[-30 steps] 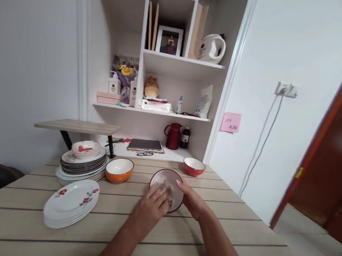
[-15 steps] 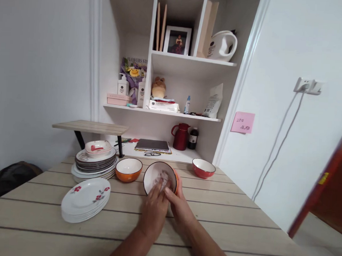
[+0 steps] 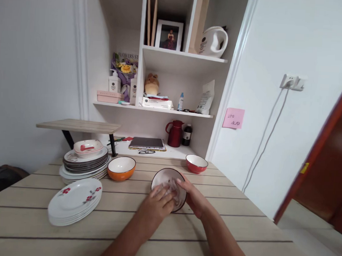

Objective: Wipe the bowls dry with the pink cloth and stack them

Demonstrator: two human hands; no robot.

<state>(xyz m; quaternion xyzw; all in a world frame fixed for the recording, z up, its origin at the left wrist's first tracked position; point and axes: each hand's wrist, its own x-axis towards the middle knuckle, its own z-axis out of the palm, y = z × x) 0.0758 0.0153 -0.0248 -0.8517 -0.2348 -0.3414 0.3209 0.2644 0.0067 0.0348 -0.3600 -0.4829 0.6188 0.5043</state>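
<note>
As both your forearms reach in from the near edge of the tabletop (image 3: 121,203), your hands meet at one item: a dark-rimmed bowl (image 3: 160,177), pale inside, its opening tilted towards you. Left hand (image 3: 155,204): palm down, back uppermost, fingers spread forward into the bowl over a crumpled pale sheet (image 3: 173,185) — whether they pinch it or merely press it, you cannot tell from this view. Right hand (image 3: 195,196): turned on its side, grasping the bowl by its right wall, thumb over the rim, the other fingers mostly hidden behind. Position of the bowl: directly ahead of your left fingers and against the inner side of your right hand; contact between its base and the tabletop is hidden. Set farther off: one orange bowl (image 3: 121,169) to the left, one red bowl (image 3: 196,164) beyond your right hand — both upright.
</note>
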